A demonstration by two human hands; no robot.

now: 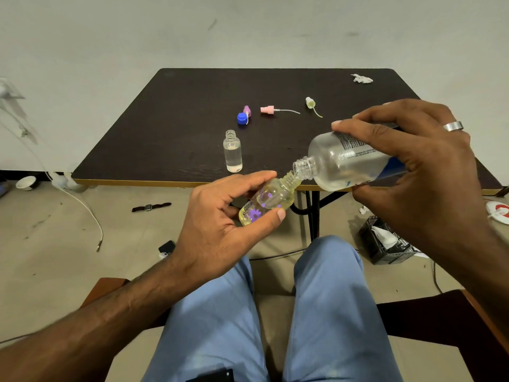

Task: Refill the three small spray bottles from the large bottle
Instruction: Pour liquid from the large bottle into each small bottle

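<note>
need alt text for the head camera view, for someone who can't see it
A seated person's right hand tips a large clear bottle so its open neck meets the mouth of a small yellowish flower-printed bottle held in the left hand. On the dark table beyond stand an uncapped clear small bottle, loose spray tops and a blue cap.

The right hand (413, 161) hides the large bottle's (349, 161) base; its label print is too blurred to read; at six o'clock a dark object (212, 376) is cut off.
</note>
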